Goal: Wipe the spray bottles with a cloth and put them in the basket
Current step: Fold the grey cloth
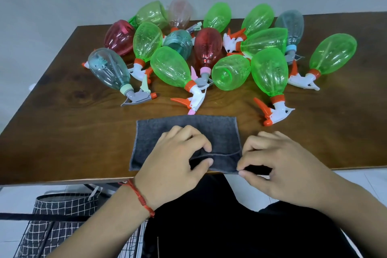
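Cloth (188,130), dark grey, lies spread on the wooden table (62,121) right in front of you, its near edge at the table's front edge. Your left hand (176,159) rests on the middle of the cloth with its fingers curled, and its thumb and forefinger pinch up a ridge of fabric. Your right hand (278,165) is at the cloth's near right corner, also curled, and its thumb and forefinger pinch the edge there. A red string bracelet (142,197) circles your left wrist.

Beyond the cloth, apart from both hands, the spray bottles (169,67) lie on their sides in a loose heap across the far half of the table. Most are green with orange-and-white trigger heads, two are red, a few are pale grey-blue, and one at the back is pale pink. One green bottle (269,73) lies near the cloth's far right corner, its trigger head pointing toward you.

The basket (62,209) stands on the floor below the table's left side. It is a wire frame lined with black fabric in a white grid.
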### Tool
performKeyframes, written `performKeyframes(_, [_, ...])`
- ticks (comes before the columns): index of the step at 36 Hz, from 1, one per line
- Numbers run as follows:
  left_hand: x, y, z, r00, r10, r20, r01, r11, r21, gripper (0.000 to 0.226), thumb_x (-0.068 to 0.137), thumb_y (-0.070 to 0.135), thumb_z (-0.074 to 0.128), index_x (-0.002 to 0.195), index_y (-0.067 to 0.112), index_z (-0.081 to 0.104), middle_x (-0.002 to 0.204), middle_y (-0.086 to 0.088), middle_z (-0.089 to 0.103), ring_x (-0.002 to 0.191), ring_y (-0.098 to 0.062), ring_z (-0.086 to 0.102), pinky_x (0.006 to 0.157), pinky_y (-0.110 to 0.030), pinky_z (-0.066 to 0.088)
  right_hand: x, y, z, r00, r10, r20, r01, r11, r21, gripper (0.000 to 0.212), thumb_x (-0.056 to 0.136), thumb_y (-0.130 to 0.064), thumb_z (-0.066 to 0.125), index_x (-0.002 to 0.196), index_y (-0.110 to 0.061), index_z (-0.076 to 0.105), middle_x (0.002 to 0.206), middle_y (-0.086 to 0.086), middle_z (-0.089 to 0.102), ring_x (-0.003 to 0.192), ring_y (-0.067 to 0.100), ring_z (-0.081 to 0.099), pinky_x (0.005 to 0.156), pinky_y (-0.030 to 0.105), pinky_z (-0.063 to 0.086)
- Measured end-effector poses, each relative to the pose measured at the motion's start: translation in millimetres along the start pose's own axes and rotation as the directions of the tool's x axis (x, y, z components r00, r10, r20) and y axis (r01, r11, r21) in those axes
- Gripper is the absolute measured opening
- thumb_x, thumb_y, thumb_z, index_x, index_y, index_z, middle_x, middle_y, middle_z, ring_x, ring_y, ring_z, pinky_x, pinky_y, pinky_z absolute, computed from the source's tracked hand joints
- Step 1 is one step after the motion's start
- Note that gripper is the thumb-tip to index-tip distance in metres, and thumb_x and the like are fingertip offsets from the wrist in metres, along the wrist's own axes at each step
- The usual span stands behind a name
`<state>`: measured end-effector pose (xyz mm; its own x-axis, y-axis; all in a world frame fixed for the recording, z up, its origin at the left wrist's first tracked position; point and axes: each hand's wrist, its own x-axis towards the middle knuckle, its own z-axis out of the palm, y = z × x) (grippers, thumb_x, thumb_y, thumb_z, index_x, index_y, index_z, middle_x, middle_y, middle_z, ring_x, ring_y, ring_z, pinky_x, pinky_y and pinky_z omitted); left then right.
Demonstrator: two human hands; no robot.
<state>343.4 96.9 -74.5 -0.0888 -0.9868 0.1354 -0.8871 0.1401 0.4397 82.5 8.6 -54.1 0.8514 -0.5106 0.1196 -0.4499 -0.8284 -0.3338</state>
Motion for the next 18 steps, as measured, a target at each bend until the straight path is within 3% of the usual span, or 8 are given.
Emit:
performKeyframes(3, [-7, -3, -2, 0.999, 0.031, -0.015, -0.032, 0.999, -0.04, 0.011, 0.098, 0.045, 0.061, 0.105, 0.039, 0.066, 0.114, 0.025, 0.054, 0.109, -0.006, 0.051, 0.099, -0.03, 0.042, -2, 0, -5, 0.998, 0.042, -0.042, -0.038, 0.993, 0.108, 0.006, 0.097, -0.042, 0.069, 0.102, -0.044, 0.072, 0.099, -0.025, 0.058, 0.091, 0.0, 0.058, 0.083, 0.026, 0.045])
performKeyframes(4, [-9, -4, -1, 0.999, 0.033, -0.032, -0.034, 0.998, -0.052, 0.007, 0.099, 0.041, 0.063, 0.102, 0.037, 0.067, 0.112, 0.024, 0.055, 0.108, -0.006, 0.052, 0.099, -0.034, 0.045, -1, -1, -4, 0.993, 0.078, -0.088, -0.066, 0.989, 0.135, 0.013, 0.097, -0.037, 0.072, 0.108, -0.043, 0.072, 0.101, -0.024, 0.059, 0.09, 0.0, 0.059, 0.081, 0.02, 0.043])
performKeyframes(6, [-9, -4, 0, 0.998, 0.026, -0.058, -0.03, 0.998, -0.061, 0.005, 0.1, 0.037, 0.064, 0.098, 0.037, 0.068, 0.11, 0.023, 0.058, 0.106, -0.007, 0.053, 0.097, -0.037, 0.048, 4, 0, 2, 0.983, 0.127, -0.134, -0.114, 0.989, 0.099, 0.027, 0.094, -0.032, 0.073, 0.12, -0.04, 0.071, 0.105, -0.022, 0.06, 0.092, 0.002, 0.058, 0.077, 0.012, 0.04])
performKeyframes(7, [-8, -5, 1, 0.998, 0.026, -0.061, -0.029, 0.998, -0.058, 0.005, 0.101, 0.036, 0.064, 0.098, 0.037, 0.068, 0.11, 0.023, 0.058, 0.106, -0.006, 0.053, 0.098, -0.037, 0.048, 7, 1, 5, 0.982, 0.124, -0.14, -0.119, 0.992, 0.043, 0.029, 0.093, -0.032, 0.073, 0.122, -0.038, 0.072, 0.107, -0.022, 0.06, 0.092, 0.004, 0.057, 0.078, 0.016, 0.043])
performKeyframes(11, [-9, -3, 2, 0.997, 0.041, -0.073, -0.043, 0.998, -0.036, 0.005, 0.101, 0.04, 0.063, 0.103, 0.036, 0.066, 0.113, 0.023, 0.058, 0.111, -0.006, 0.052, 0.102, -0.032, 0.044, 15, 0, 14, 0.984, 0.091, -0.153, -0.102, 0.993, -0.066, 0.006, 0.095, -0.032, 0.072, 0.1, -0.034, 0.074, 0.104, -0.019, 0.061, 0.087, 0.01, 0.051, 0.075, 0.037, 0.052])
performKeyframes(18, [-12, -2, 4, 0.995, 0.035, -0.089, -0.034, 0.999, 0.017, 0.032, 0.096, 0.052, 0.063, 0.122, 0.033, 0.065, 0.125, 0.021, 0.056, 0.123, -0.007, 0.052, 0.112, -0.027, 0.033, 15, -14, 0, 0.979, 0.08, -0.185, -0.071, 0.996, 0.053, 0.004, 0.098, -0.029, 0.069, 0.097, -0.033, 0.067, 0.106, -0.021, 0.06, 0.095, 0.008, 0.053, 0.084, 0.03, 0.046])
